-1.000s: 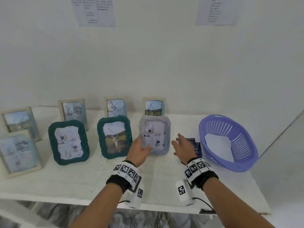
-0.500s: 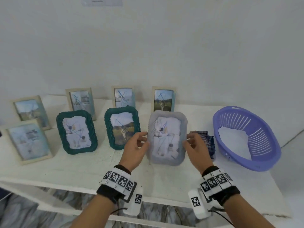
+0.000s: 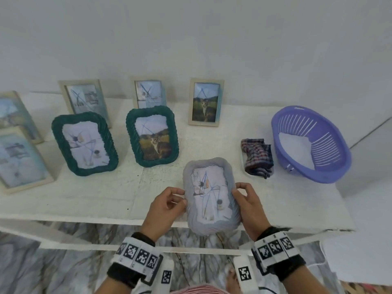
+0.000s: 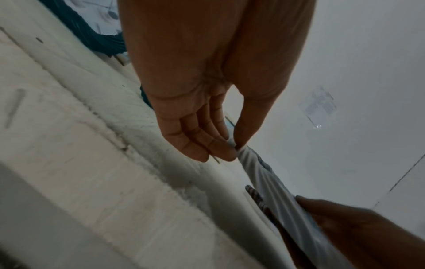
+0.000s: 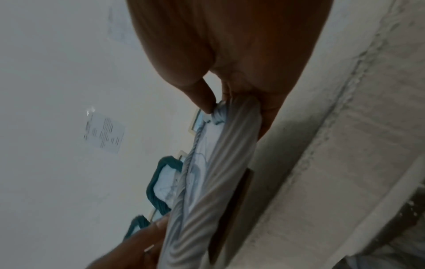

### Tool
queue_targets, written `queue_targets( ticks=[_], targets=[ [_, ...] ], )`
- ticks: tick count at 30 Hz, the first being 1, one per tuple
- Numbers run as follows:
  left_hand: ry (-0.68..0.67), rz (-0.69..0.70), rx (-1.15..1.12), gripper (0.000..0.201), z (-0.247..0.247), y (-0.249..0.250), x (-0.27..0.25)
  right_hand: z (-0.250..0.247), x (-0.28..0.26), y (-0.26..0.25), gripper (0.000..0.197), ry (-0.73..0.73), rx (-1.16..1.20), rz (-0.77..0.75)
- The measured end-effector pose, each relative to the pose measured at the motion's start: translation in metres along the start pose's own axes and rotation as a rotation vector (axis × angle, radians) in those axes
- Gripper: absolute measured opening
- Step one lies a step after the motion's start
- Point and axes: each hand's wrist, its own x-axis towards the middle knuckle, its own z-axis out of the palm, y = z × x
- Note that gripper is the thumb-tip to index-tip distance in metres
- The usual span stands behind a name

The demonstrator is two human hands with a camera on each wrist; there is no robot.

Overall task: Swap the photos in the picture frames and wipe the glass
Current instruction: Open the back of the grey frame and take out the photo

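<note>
**Grey frame held in both hands over the counter's front edge**

Left hand (image 3: 163,206) pinches the left edge of the grey frame (image 3: 211,194), thumb in front, fingers behind. Right hand (image 3: 248,205) grips the right edge, thumb on the front rim, fingers wrapped round the back. The frame is off the surface, tilted face-up towards the person, its lower part past the counter (image 3: 106,192) lip.

Grey frame: rounded rectangle, ribbed rope-like border, matte. Brown backing board shows in the right wrist view. The photo inside is pale, with blue scribble lines across the glass; subject too blurred to tell.

Wrist bands carry black-and-white square marker codes. No readable text.

The counter is white, rough-textured, speckled. Right of the frame: a folded checked cloth (image 3: 256,158), red/blue/white. Beyond it a lilac plastic basket (image 3: 331,149), oval, slotted walls.

Further back, two teal frames with the same ribbed shape: the left teal frame (image 3: 84,143) has a pale photo, the right teal frame (image 3: 151,135) a cat photo. At the wall, plain beige flat frames (image 3: 205,102) stand upright, all with blue scribbles. Printed sheet on the wall, illegible.
</note>
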Motion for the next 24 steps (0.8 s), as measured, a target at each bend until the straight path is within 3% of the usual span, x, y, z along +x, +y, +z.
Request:
queue_targets(
  ticks=[4,11,14,16,20,24],
  targets=[
    [0.004,-0.010,0.072,0.034,0.000,-0.008,0.002,0.000,0.002,0.004,0.009,0.027,-0.144,-0.025],
    [0.014,-0.050,0.088,0.041,0.012,-0.003,0.003,0.003,-0.009,-0.006,0.014,-0.076,-0.023,-0.030],
    [-0.104,-0.080,0.087,0.081,0.021,0.010,0.000,0.008,-0.019,-0.017,0.026,-0.172,0.093,-0.073],
    [-0.160,-0.107,-0.060,0.107,0.029,0.017,0.000,0.012,-0.023,-0.023,0.033,-0.221,0.086,-0.118],
    [-0.239,-0.105,-0.341,0.107,0.040,0.027,-0.001,0.020,-0.023,-0.030,0.029,-0.241,0.064,-0.137],
    [-0.328,-0.041,-0.576,0.103,0.041,0.033,-0.004,0.020,-0.007,-0.020,0.015,0.001,-0.205,-0.194]
  ],
)
